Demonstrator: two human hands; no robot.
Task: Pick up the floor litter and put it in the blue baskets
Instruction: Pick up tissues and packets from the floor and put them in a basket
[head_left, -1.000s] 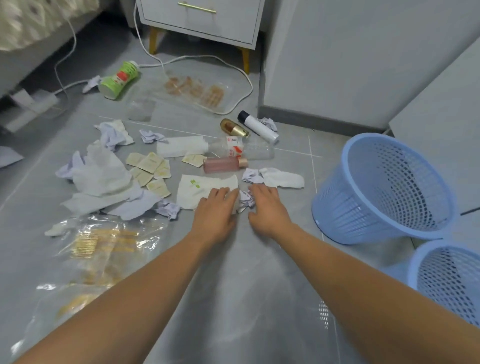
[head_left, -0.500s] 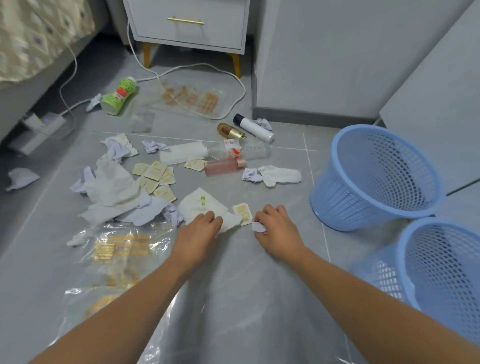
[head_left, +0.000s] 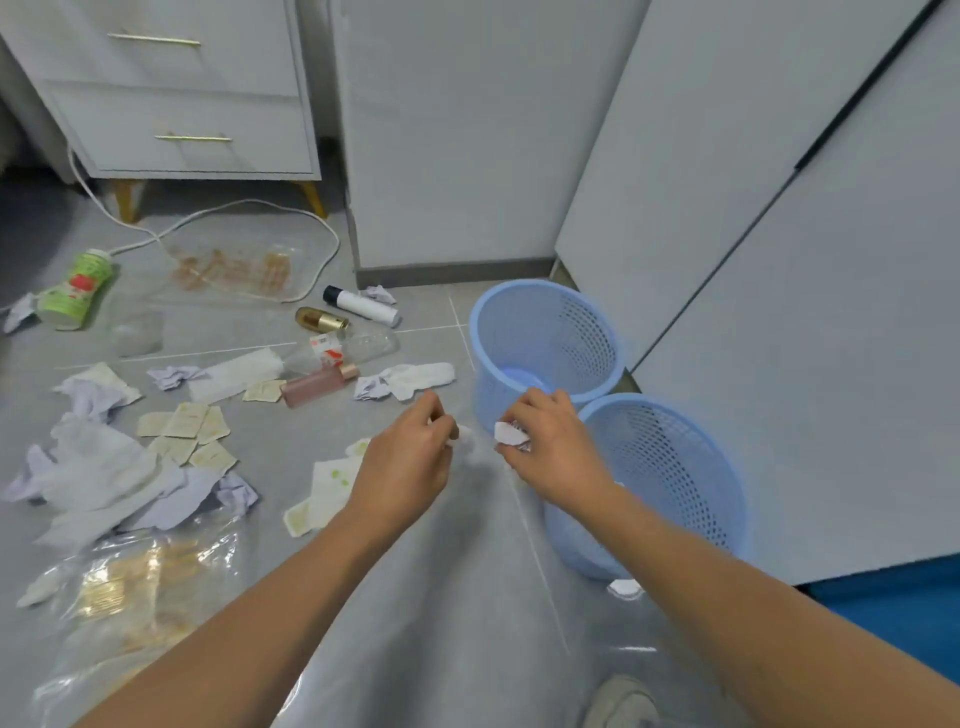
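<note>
The grey tiled floor (head_left: 395, 597) is still lying strewn with wrappers and bottles out beyond the fingers, but both hands are now lifting clear of it: the left hand (head_left: 402, 467) is pinching a small white scrap (head_left: 462, 434), the right hand (head_left: 556, 449) is clenching a crumpled paper (head_left: 509, 434) just short of the blue baskets (head_left: 670, 447), so dropping looks next

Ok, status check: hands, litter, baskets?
Right hand shut on crumpled paper, beside near basket. Left hand pinching small white scrap. Far basket unobstructed.
</note>
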